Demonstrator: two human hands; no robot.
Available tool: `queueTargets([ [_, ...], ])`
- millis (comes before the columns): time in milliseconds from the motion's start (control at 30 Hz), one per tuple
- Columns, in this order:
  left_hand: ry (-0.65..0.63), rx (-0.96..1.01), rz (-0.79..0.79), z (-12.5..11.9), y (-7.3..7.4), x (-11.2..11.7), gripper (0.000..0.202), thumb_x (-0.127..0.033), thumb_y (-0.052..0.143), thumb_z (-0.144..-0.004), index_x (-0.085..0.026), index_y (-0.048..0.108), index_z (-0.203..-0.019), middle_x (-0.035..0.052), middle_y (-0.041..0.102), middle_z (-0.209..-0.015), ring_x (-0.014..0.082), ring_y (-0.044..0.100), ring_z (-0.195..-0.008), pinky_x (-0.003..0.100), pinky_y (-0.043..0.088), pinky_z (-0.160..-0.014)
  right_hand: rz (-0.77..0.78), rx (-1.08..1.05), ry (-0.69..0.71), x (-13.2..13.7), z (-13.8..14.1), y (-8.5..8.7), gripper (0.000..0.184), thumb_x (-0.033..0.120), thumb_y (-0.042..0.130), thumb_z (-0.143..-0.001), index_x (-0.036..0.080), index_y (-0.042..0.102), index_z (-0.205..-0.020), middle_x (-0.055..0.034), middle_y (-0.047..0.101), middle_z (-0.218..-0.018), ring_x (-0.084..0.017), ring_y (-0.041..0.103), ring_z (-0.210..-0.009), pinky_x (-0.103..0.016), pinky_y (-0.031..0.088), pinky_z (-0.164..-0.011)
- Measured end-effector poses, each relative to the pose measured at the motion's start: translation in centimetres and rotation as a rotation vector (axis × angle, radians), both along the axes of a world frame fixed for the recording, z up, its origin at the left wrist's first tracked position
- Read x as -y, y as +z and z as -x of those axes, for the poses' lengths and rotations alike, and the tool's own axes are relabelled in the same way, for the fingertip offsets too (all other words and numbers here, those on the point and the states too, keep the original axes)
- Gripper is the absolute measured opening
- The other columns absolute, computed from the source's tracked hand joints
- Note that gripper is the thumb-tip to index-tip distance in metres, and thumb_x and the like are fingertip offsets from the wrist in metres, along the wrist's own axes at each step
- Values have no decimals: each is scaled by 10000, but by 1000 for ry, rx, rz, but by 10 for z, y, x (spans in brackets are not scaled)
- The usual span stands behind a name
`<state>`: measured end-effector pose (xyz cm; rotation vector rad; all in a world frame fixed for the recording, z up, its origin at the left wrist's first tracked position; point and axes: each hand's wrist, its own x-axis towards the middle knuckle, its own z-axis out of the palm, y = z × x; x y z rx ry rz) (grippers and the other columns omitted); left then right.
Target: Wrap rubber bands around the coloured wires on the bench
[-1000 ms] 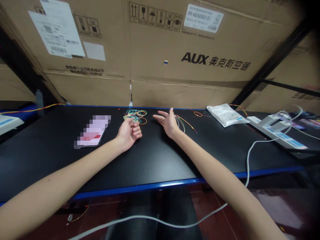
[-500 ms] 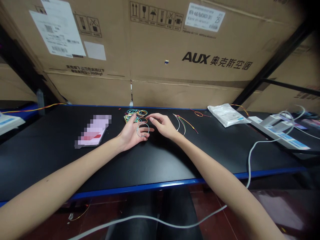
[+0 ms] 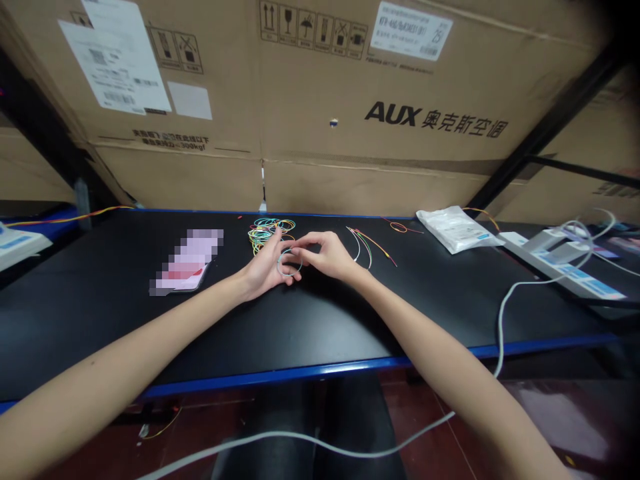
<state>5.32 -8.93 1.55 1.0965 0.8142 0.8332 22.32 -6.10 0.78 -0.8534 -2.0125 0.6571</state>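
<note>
A small ring of thin pale blue-green wire (image 3: 289, 275) lies against the fingers of my left hand (image 3: 261, 272). That hand is palm up with the thumb raised, and its fingers support the ring over the table. My right hand (image 3: 331, 257) meets it from the right, thumb and index finger pinched at the ring's upper right side. The fingertips overlap there, so the exact grip point is partly hidden. Just behind my left hand is a pile of coiled coloured wires (image 3: 273, 225). Several loose wires (image 3: 371, 244) in white, green, yellow and red lie right of my right hand.
A phone (image 3: 187, 263) lies on the black table (image 3: 300, 333) to the left. At the back right are a small coiled wire (image 3: 399, 227), a white plastic packet (image 3: 454, 229) and a power strip (image 3: 565, 267) with a grey cable (image 3: 500, 327). A large carton (image 3: 300, 87) stands behind.
My right hand's thumb and index finger have closed from apart into a pinch at the ring. The left hand and ring have shifted slightly to the right.
</note>
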Motion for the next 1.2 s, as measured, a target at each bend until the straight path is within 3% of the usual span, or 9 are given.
queueTargets([
  [100,101,-265,-262,2,-8,-4,562,-617,411,-913,-173,456,-1254,103,623,-983,210,662,-718,322,501,-599,4,-22,-91,-6,-3,-2,140,220,629,-825,156,753,-839,-38,748,-790,-142,653,-699,-261,486,-680],
  [167,212,-540,-622,5,-13,-5,549,-539,492,-909,-192,426,-1329,132,603,-1180,253,661,-947,402,534,-796,14,-41,-169,-11,-5,-4,139,243,632,-822,155,740,-812,-37,742,-776,-144,651,-688,-260,483,-667],
  [267,287,-836,-1130,11,-17,-7,528,-428,581,-888,-181,452,-1336,149,524,-1364,309,495,-1280,491,394,-1082,53,-52,-235,-16,-7,-8,128,257,644,-810,158,725,-798,-39,740,-774,-151,662,-701,-267,490,-680],
  [367,332,-971,-1315,16,-19,-11,500,-388,599,-887,-171,479,-1321,156,526,-1360,312,456,-1321,498,375,-1109,122,-73,-246,-16,-6,-10,113,257,653,-800,162,711,-783,-38,738,-767,-155,671,-709,-269,495,-688],
  [600,388,-1051,-1393,20,-22,-18,439,-369,648,-867,-144,568,-1235,152,604,-1281,313,469,-1300,479,391,-1090,224,-137,-194,-16,-1,-13,130,286,654,-807,162,689,-787,-34,727,-754,-146,662,-692,-275,508,-710],
  [733,400,-1084,-1416,28,-16,-25,434,-388,664,-851,-142,596,-1203,155,620,-1266,316,468,-1295,482,375,-1087,230,-151,-164,-19,-2,-14,116,264,636,-823,159,687,-819,-35,727,-779,-143,671,-722,-279,518,-746],
  [867,496,-1193,-1288,43,-7,-41,415,-423,654,-845,-156,625,-1162,149,650,-1195,323,527,-1212,477,384,-1044,241,-103,-133,-17,-2,-12,128,227,591,-856,145,689,-859,-38,724,-751,-141,680,-721,-279,514,-763],
  [1200,429,-1371,-1053,59,-4,-57,467,-495,564,-853,-129,666,-1125,155,684,-1157,334,570,-1152,468,383,-1003,211,64,-26,-13,-2,-15,165,240,574,-882,142,705,-907,-41,736,-793,-138,672,-722,-273,506,-753],
])
